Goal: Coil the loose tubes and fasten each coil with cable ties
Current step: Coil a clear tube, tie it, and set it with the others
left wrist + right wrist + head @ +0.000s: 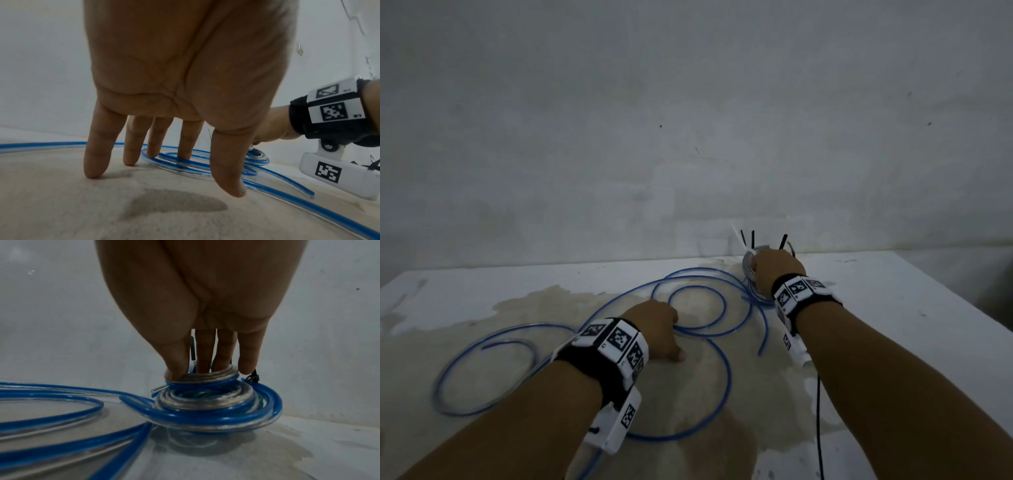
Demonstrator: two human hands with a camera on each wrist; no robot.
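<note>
Coiling is not finished here: the loose blue tube [709, 339] lies in wide, uneven loops over the stained middle of the worktop [893, 308], and one end of it runs to the small stack of coils [207, 395] at the far edge, near the wall [688, 102]. That stack is made of clear and blue tube turns, and cable ties [751, 240] stand up from it, black ones and a white one. The right hand [777, 270] is on top of the stack; its fingertips [176, 371] come down on the upper clear ring, with the thumb at one side and the other fingers at the far side, so I judge the grip is closed lightly around this ring. The left hand [657, 329] has a wide, slack grip and holds nothing; its straight fingers [96, 162] rest on the worktop among the blue loops. To do this step well, I think the right hand should keep the stack steady while the left one gathers the loose tube turn by turn. The turns should have the same size and lie flat without a twist. This tube looks springy, so a released loop may jump open before a tie is closed.
</note>
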